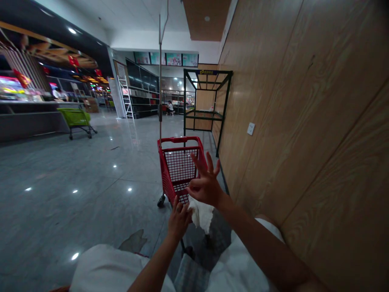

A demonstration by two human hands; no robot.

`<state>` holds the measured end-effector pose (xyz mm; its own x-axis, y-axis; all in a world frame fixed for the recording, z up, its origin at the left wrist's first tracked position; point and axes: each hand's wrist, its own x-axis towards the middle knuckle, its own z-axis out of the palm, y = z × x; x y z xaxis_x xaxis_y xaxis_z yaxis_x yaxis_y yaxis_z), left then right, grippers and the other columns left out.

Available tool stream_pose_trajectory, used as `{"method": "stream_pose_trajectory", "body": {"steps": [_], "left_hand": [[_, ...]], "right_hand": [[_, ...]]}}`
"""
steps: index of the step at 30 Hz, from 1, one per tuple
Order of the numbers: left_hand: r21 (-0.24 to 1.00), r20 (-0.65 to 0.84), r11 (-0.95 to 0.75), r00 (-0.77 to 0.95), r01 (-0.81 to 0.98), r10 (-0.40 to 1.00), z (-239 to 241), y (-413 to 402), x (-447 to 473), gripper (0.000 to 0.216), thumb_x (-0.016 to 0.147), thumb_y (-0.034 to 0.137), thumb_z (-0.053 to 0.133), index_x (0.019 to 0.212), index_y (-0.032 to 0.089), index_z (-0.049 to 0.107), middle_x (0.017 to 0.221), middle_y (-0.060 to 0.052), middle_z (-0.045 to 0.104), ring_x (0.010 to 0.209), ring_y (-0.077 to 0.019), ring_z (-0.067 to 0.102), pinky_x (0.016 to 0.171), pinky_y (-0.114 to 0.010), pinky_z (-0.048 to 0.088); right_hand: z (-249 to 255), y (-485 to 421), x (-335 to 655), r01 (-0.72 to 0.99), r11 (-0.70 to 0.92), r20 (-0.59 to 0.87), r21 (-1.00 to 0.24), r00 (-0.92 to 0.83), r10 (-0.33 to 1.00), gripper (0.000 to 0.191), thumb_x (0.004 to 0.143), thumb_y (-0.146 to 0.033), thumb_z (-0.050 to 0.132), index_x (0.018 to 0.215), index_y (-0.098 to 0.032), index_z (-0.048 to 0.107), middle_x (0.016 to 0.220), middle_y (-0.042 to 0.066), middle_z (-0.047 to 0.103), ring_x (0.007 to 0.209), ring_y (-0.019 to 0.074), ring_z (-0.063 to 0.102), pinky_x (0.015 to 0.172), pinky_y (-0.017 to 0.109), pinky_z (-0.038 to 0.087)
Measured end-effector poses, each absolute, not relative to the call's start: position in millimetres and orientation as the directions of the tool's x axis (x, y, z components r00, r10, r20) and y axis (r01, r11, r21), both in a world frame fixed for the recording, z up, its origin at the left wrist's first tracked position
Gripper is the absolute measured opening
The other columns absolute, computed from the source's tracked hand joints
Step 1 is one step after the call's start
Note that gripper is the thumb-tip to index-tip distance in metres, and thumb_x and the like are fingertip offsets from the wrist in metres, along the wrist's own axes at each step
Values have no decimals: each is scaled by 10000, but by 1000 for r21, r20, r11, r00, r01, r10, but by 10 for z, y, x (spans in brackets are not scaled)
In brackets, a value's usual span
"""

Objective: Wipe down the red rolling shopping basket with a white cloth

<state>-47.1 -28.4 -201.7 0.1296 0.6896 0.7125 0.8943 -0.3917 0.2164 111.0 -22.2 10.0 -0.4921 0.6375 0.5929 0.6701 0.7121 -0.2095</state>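
Note:
My left hand is low in the middle, its index finger pointing up and the other fingers bent against the edge of a rumpled white cloth. The cloth hangs in front of the near end of a red shopping cart. Just above and to the right, my right hand is raised, thumb and index finger pinched together, the other fingers spread upward. A ring shows on one of them. Anything inside that pinch is too small to make out. Both hands overlap the cart in view.
A wood-panelled wall with a white socket runs along my right. Beyond the cart stands a dark metal frame. A green cart is by a counter at left. A thin pole rises beside the red cart.

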Motion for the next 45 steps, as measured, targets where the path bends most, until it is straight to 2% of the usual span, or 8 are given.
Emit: {"method": "stream_pose_trajectory", "body": {"steps": [8,13,17,22,28,34,39,45], "left_hand": [[109,707,-417,224,903,671,-2048,-255,-492,338,878,244,498,1211,249,555,1152,-71,566,1401,-295,257,1097,-537,383],[132,694,-470,257,873,672,-1995,-288,-488,408,851,204,488,1255,260,508,1110,-55,578,1325,-250,387,1154,-531,306],[214,654,-500,257,839,711,-1979,-314,-542,495,829,245,503,1318,207,433,1178,-90,545,1387,-291,301,1131,-547,317],[252,611,-525,287,813,738,-2024,-286,-644,775,739,194,547,1442,164,224,1380,-143,413,1452,-342,54,1089,-538,357],[230,657,-495,242,838,714,-2125,-213,-555,810,740,170,529,1460,173,158,1436,-166,348,1451,-352,49,1083,-564,345],[130,663,-519,315,845,679,-2155,-133,-518,717,710,145,500,1397,156,296,1327,-148,455,1427,-341,187,1106,-602,313],[22,649,-512,377,859,661,-2113,-82,-598,586,718,81,487,1298,117,409,1202,-138,529,1413,-313,236,1136,-559,327],[64,603,-486,354,871,714,-2036,111,-617,474,702,65,493,1173,116,482,1252,-164,495,1444,-348,116,1084,-552,401]], "right_hand": [[55,-308,955,590,784,572,-193,-582,579,152,829,-353,608,919,-279,707,1525,-30,318,1425,293,164,1111,566,3],[-729,-151,819,822,483,342,-303,-379,860,423,870,-402,577,1275,-281,566,1521,112,317,1398,347,226,1064,659,96],[-1237,-130,793,918,287,190,-275,-241,952,374,914,-442,506,1239,-282,596,1402,138,468,1209,338,490,987,585,333],[-1653,-53,1054,838,481,481,-258,-321,816,421,898,-148,463,1298,-262,527,1238,90,596,1076,227,572,925,394,447],[-1890,194,1223,782,441,641,-440,-70,764,403,847,-66,402,1215,-146,544,1185,121,624,1102,205,579,949,377,471],[-1770,22,809,713,586,538,-384,-344,770,312,885,-161,484,1165,-185,619,1354,103,541,1197,208,538,1023,354,423],[-1609,37,1038,829,452,365,-330,-329,871,471,806,-317,657,1263,-244,572,1451,100,416,1216,249,516,956,356,467],[-1430,376,1516,871,436,229,-224,-388,893,598,771,-120,571,1354,-230,491,1256,96,555,1137,213,553,911,283,462]]}}
